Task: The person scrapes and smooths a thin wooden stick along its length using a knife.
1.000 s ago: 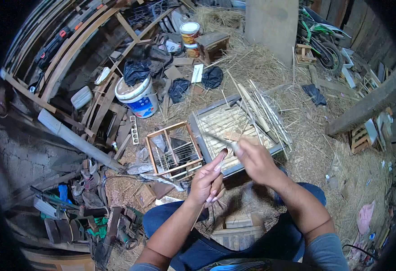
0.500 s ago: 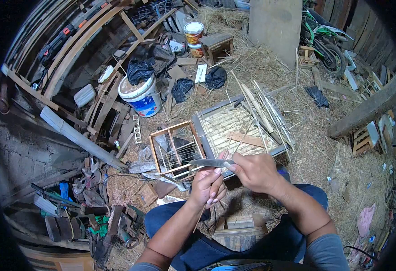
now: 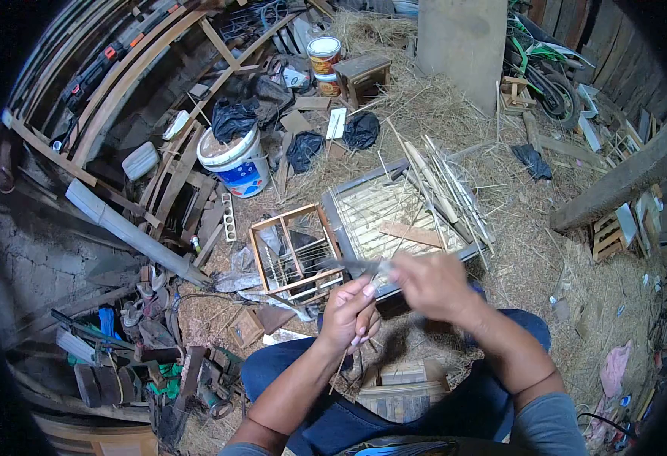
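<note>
Your right hand (image 3: 434,287) grips knife (image 3: 356,266), blade motion-blurred just above left hand (image 3: 348,313); left fingers clasp thin stick (image 3: 338,372), lower end jutting beneath hand, wooden frame (image 3: 291,247) beyond.

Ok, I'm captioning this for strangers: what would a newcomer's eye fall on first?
Probably the right hand, just below centre, holding a blurred knife close to the left hand, which grips a thin stick. Just beyond lies a pale slatted panel with a heap of sticks along its right side. Farther out, a white bucket sits upper left and a green-trimmed motorbike upper right.
</note>
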Demonstrator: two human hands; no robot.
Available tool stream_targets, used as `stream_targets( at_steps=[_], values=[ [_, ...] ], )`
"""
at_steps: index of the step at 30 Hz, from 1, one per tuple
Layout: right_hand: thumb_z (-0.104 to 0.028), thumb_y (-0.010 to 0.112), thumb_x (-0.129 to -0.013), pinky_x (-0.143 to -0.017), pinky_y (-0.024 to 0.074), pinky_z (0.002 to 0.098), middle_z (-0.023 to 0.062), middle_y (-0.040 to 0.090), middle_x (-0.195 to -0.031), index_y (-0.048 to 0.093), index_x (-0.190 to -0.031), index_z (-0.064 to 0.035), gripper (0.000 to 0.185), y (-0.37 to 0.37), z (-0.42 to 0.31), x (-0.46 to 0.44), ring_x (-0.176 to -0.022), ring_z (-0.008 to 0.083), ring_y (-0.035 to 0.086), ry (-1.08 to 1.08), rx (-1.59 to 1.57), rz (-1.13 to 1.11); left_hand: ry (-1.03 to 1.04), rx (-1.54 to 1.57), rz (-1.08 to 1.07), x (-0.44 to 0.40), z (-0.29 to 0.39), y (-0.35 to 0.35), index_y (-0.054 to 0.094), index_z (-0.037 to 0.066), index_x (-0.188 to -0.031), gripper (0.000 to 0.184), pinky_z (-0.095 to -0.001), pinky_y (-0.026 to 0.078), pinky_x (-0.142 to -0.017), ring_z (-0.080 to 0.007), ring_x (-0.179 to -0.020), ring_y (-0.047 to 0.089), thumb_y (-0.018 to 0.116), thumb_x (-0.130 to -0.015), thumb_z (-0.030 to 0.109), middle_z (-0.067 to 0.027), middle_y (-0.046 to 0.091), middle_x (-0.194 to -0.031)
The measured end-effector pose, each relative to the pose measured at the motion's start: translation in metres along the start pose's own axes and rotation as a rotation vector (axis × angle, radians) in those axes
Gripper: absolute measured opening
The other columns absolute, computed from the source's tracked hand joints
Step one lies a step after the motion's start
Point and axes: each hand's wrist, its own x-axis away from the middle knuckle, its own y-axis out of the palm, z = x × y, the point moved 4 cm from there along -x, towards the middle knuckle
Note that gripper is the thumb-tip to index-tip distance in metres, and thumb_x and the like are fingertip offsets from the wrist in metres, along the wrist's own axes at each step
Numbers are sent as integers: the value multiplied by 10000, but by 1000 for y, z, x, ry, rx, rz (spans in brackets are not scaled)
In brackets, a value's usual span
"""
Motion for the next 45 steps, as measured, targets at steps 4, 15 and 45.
stream_targets(
  at_steps=[4, 15, 45],
  values=[
    [-387, 504, -1005, -460, 470, 482, 124, 624, -583, 579, -913, -133, 280, -3, 13, -8, -517, 351, 636, 35, 5, -16, 33, -1, 32, 1, 3, 1, 386, 83, -1510, 461, -244, 310, -321, -83, -291, 305, 431, -1054, 135, 23, 360, -432],
    [-245, 581, -1010, -800, 502, 312, 119, 644, -1230, 502, -1319, -38, 380, 4, 25, -5, -1035, 176, 643, 192, -730, -64, 46, -197, -3, -4, -3, 0, 364, 65, -1526, 527, -221, 338, -388, -43, -359, 372, 531, -1035, 163, 35, 440, -480],
    [-349, 535, -993, -454, 451, 471, 113, 612, -605, 547, -871, -117, 263, -3, 5, -2, -536, 349, 633, -15, -105, 72, 144, -244, 108, -7, 0, -8, 462, -19, -1436, 458, -243, 313, -374, -66, -353, 354, 531, -1034, 189, 38, 402, -475]
  ],
)
